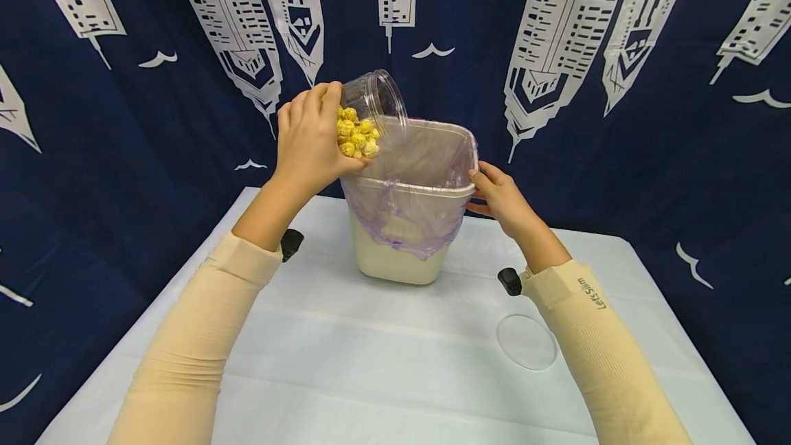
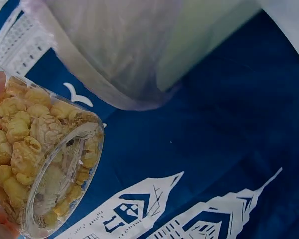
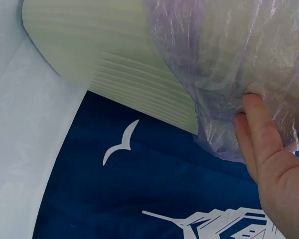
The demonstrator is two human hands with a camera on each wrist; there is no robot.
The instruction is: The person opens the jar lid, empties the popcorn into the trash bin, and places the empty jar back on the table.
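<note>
Two hands were at work around the cream bin [image 1: 395, 263], our landmark. Left hand [image 1: 312, 130] was wrapped round a clear jar [image 1: 388, 96], up at the bin's left rim; jar lay tilted, mouth toward the bin's opening, with a gap between jar and bin in the left wrist view. Yellow popcorn [image 1: 357, 134] sat inside the jar, low side. Right hand [image 1: 502, 201] held the bin's right rim, thumb at the edge, fingers against the purple liner [image 1: 410, 222] folded over outside. Bin stood upright on the white table [image 1: 346, 356]. Clear round disc [image 1: 526, 342] lay in front of the bin, off to its right. Navy printed curtain [image 1: 154, 156] hung behind the bin.
</note>
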